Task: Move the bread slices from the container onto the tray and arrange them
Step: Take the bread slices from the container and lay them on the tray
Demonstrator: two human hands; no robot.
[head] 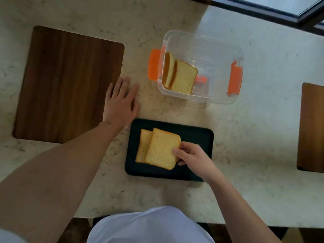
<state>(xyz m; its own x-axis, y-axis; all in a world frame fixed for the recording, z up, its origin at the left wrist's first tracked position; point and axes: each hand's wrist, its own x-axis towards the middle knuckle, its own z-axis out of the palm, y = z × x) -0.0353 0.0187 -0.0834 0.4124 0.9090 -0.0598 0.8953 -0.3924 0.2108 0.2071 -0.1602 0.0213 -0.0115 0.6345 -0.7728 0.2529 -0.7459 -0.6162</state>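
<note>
No brand, label or legible writing was found on any item in view.

The right hand reached in from the near edge of the countertop, its fingers pinched on the right edge of the upper bread slice, thumb on top and the remaining fingers curled beneath. The left hand lay flat on the countertop, palm down and fingers spread, holding nothing; its fingertips reached the right edge of the dark wooden board and its wrist sat just beside the far left corner of the tray. The left forearm extended diagonally from the near left.

The tray was dark, rectangular with rounded corners, and stood near the countertop's near edge, roughly central. Two slices occupied its left half: the upper slice overlapped the right portion of the lower slice, both pale golden with a thin, darker crust and tilted slightly clockwise.

The clear plastic container, lidless and fitted with orange latches at its left and right ends, stood beyond the tray towards the far side. Two further slices leaned against its left wall, one overlapping the other, of the same colour and crust.

A second wooden board was partly visible at the right edge of the countertop.
</note>
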